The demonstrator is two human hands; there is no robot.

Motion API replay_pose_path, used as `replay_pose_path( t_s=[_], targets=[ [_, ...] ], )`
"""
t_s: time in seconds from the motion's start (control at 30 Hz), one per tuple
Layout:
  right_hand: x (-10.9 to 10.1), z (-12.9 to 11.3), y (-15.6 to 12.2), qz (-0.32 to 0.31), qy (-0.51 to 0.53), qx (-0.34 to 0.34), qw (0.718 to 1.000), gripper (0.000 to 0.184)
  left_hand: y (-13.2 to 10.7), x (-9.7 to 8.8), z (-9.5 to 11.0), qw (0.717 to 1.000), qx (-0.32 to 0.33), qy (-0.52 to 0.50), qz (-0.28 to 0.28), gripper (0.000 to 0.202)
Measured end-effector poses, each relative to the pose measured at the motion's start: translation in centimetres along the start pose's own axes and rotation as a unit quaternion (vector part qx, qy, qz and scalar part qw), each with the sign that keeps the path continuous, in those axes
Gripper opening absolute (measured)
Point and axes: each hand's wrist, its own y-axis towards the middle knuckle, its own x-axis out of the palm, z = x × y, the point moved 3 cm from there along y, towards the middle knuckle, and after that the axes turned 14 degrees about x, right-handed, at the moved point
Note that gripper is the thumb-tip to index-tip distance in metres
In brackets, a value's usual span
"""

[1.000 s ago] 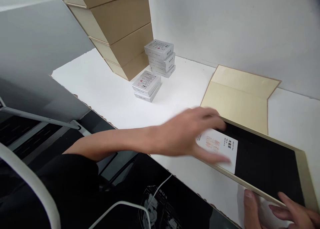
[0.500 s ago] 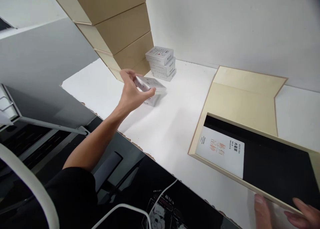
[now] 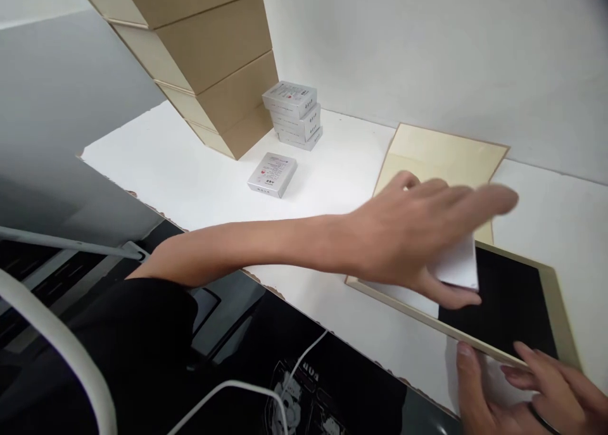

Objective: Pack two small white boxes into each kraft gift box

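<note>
My left hand [image 3: 403, 232] reaches across and is closed around a small white carton [image 3: 460, 267], held above the open cream gift box [image 3: 563, 315]. This box has a black inside, and its lid flap [image 3: 441, 145] lies folded back behind it. A flat white pack [image 3: 418, 301] lies in its left end, mostly hidden by my left hand and wrist. At the near right wall, my right hand [image 3: 541, 390] grips the gift box, thumb against the outside and fingertips over the rim. A single silver-white carton [image 3: 273, 174] lies on the table further left.
Several silver-white cartons [image 3: 295, 115] are stacked near the wall. Beside them rises a tall stack of tan boxes [image 3: 213, 49]. The white table [image 3: 190, 175] has a ragged front edge. White cables [image 3: 237, 384] hang in the foreground.
My left hand has carried a carton from the small pile rightward to above the gift box, leaving one carton there. My right hand stays at the gift box's near wall. The view has shifted slightly.
</note>
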Motion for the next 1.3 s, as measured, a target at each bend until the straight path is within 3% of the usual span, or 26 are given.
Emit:
replay_pose_path(
  t_s=[0.07,0.13,0.3,0.4,0.5,0.6,0.7,0.8,0.87,0.93,1.03,1.1,1.13,1.2,1.3],
  targets=[
    [-0.2,-1.5,0.2,0.002,-0.007,-0.025,1.0,0.05,1.0,1.2,0.5,0.995,-0.002,0.034,-0.097,0.074],
    [-0.2,-2.4,0.4,-0.003,-0.017,-0.055,0.998,0.055,1.1,1.3,0.5,0.987,-0.03,0.054,-0.148,0.082],
    [-0.4,-2.9,0.5,-0.018,-0.029,-0.081,0.996,0.063,-1.3,-0.9,0.1,0.974,-0.106,0.061,-0.192,0.066],
    [-0.3,-2.5,0.3,-0.037,-0.022,-0.059,0.997,0.063,-2.4,-1.2,-0.2,0.976,-0.138,0.044,-0.16,0.06],
    [-0.3,-2.0,0.0,-0.039,0.011,-0.044,0.998,0.081,-1.5,0.2,-0.3,0.985,-0.127,0.003,-0.118,0.066],
    [-0.4,-1.7,-0.2,-0.035,0.05,-0.017,0.998,0.094,1.4,2.7,-0.1,0.987,-0.074,-0.065,-0.125,0.066],
    [-0.6,-1.9,-0.1,-0.041,0.077,0.029,0.996,0.079,4.7,5.2,0.3,0.97,-0.031,-0.149,-0.189,0.061],
    [-0.6,-2.4,0.0,-0.057,0.083,0.047,0.994,0.069,6.1,6.8,1.0,0.948,-0.007,-0.172,-0.268,0.054],
    [-0.6,-2.6,0.0,-0.061,0.088,0.054,0.993,0.065,5.8,6.7,1.6,0.955,0.019,-0.162,-0.246,0.05],
    [-0.6,-2.4,-0.1,-0.059,0.093,0.062,0.992,0.063,4.5,5.6,1.7,0.976,0.026,-0.15,-0.155,0.046],
    [-0.6,-1.9,-0.3,-0.064,0.095,0.06,0.992,0.063,0.7,2.5,-0.1,0.998,-0.034,-0.037,0.03,0.037],
    [-0.5,-1.4,-0.5,-0.069,0.1,0.053,0.991,0.064,-2.7,0.1,-2.5,0.979,-0.112,0.109,0.129,0.037],
    [-0.5,-1.2,-0.6,-0.068,0.099,0.049,0.991,0.067,-4.5,-1.0,-3.8,0.956,-0.165,0.188,0.155,0.042],
    [-0.6,-0.8,-0.7,-0.068,0.087,0.04,0.993,0.073,-8.0,-2.5,-6.5,0.902,-0.277,0.302,0.136,0.069],
    [-0.6,-0.2,-0.9,-0.072,0.054,0.027,0.996,0.08,-12.9,-3.6,-9.2,0.827,-0.44,0.338,0.088,0.09]
  ],
)
